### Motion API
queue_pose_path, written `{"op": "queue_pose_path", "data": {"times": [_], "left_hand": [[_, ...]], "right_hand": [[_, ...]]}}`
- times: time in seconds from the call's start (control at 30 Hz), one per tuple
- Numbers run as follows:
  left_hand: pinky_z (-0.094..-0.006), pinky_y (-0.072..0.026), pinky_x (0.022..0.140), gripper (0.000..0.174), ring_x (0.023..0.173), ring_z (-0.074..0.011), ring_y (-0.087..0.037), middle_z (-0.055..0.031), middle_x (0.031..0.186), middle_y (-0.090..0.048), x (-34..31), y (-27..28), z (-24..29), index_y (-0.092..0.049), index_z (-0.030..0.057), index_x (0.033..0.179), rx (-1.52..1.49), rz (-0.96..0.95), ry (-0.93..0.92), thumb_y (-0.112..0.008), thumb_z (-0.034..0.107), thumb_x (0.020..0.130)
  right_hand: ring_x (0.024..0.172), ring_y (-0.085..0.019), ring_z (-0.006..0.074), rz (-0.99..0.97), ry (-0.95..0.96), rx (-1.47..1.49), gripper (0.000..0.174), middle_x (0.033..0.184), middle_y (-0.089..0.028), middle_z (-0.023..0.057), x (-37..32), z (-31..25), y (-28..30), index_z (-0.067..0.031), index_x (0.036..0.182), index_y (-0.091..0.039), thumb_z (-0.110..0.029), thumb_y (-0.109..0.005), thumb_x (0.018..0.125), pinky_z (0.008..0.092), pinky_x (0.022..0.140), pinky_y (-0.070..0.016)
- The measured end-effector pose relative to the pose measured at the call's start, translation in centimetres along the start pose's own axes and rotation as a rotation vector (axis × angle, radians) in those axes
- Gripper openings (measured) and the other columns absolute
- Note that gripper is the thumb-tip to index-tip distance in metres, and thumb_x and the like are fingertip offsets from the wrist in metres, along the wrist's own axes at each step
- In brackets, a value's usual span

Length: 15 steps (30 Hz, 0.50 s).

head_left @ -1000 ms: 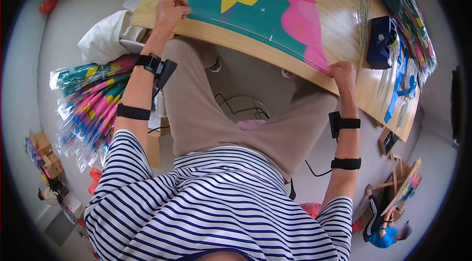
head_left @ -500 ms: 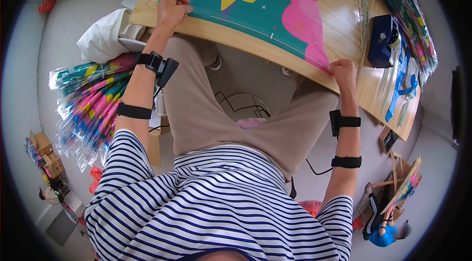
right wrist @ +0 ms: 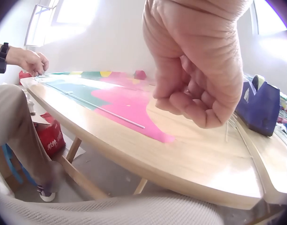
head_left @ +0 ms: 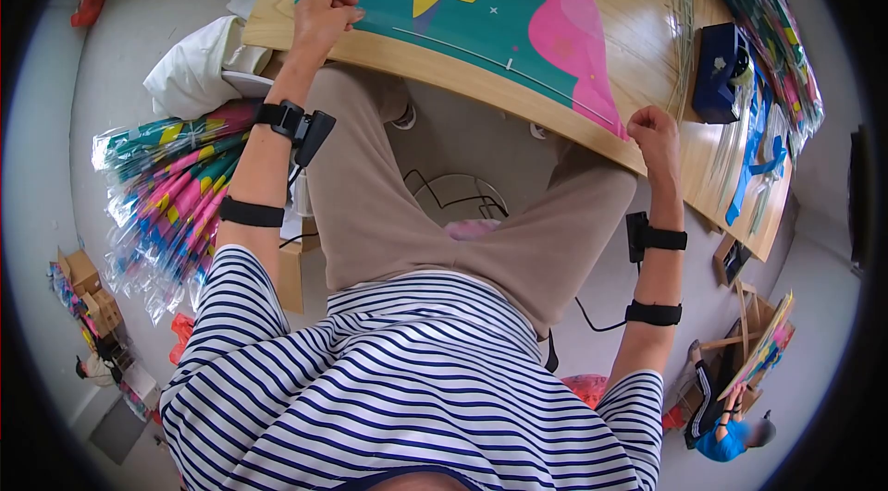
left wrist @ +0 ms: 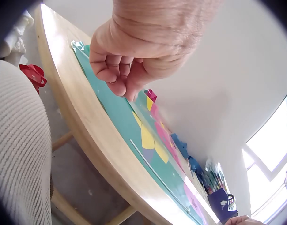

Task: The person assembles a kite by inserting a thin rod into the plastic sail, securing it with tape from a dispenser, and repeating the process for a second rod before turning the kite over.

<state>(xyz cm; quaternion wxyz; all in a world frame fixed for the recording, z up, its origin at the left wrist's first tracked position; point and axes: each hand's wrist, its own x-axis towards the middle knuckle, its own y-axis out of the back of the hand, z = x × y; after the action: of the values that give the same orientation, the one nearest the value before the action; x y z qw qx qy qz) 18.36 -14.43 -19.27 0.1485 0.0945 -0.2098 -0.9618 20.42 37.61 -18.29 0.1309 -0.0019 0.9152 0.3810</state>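
A kite-like plastic sheet [head_left: 462, 38], green with yellow shapes and a scalloped pink end, lies on the wooden table [head_left: 638, 47]. Along its near edge runs a thin white rod [head_left: 453, 47] with a short crosspiece. My left hand [head_left: 321, 21] hovers by the sheet's left end, thumb and fingertips together; a pale translucent band starts at them in the left wrist view, and I cannot tell if they pinch it. Just right of the pink corner [right wrist: 167, 138] is my right hand [head_left: 657, 140], fingers curled, nothing visible between thumb and forefinger.
A dark blue tape dispenser [head_left: 717, 75] stands at the table's right, among thin sticks [head_left: 683, 19] and blue strips [head_left: 760, 140]. Bagged colourful sheets [head_left: 777, 38] lie behind it. More bundles [head_left: 171, 186] sit at lower left, near a white cloth [head_left: 190, 70]. Another person [head_left: 721, 440] is at far right.
My right hand has moved off the pink corner, slightly rightward. The left hand stays almost in place, and the sheet has barely shifted.
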Motion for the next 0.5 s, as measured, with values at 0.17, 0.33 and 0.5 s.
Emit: {"op": "queue_pose_path", "data": {"times": [0.17, 0.33, 0.5], "left_hand": [[-0.0248, -0.0504, 0.055, 0.016, 0.059, -0.0096, -0.059, -0.0026, 0.07, -0.062, 0.4, -0.4, -1.2, -0.065, 0.0015, 0.083, 0.046, 0.001, -0.008, -0.076, -0.002, 0.073], [-0.0252, -0.0507, 0.054, 0.016, 0.059, -0.0097, -0.059, -0.0022, 0.07, -0.062, 0.4, -0.7, -1.4, -0.065, 0.0016, 0.083, 0.06, 0.012, -0.001, -0.076, -0.001, 0.072], [-0.0254, -0.0514, 0.055, 0.015, 0.059, -0.0102, -0.06, -0.0025, 0.07, -0.062, 0.4, -0.9, -1.4, -0.066, 0.002, 0.082, 0.098, 0.024, -0.006, -0.076, -0.001, 0.072]], "right_hand": [[0.065, -0.059, 0.0136, 0.012, -0.022, -0.032, 0.014, 0.066, -0.063, 0.0049, 0.0, 0.5, -0.4, -0.001, 0.084, -0.066, -0.003, -0.072, 0.072, 0.03, 0.064, -0.0458], [0.073, -0.067, 0.0193, 0.062, -0.047, -0.089, 0.03, 0.072, -0.069, 0.0095, -0.3, -0.7, -0.9, -0.0029, 0.1, -0.063, -0.001, -0.072, 0.072, 0.0338, 0.069, -0.0494], [0.076, -0.067, 0.0203, 0.061, -0.102, -0.136, 0.031, 0.074, -0.07, 0.0095, -0.4, -1.7, -1.1, -0.0031, 0.1, -0.062, 0.0, -0.073, 0.072, 0.0343, 0.07, -0.0502]]}}
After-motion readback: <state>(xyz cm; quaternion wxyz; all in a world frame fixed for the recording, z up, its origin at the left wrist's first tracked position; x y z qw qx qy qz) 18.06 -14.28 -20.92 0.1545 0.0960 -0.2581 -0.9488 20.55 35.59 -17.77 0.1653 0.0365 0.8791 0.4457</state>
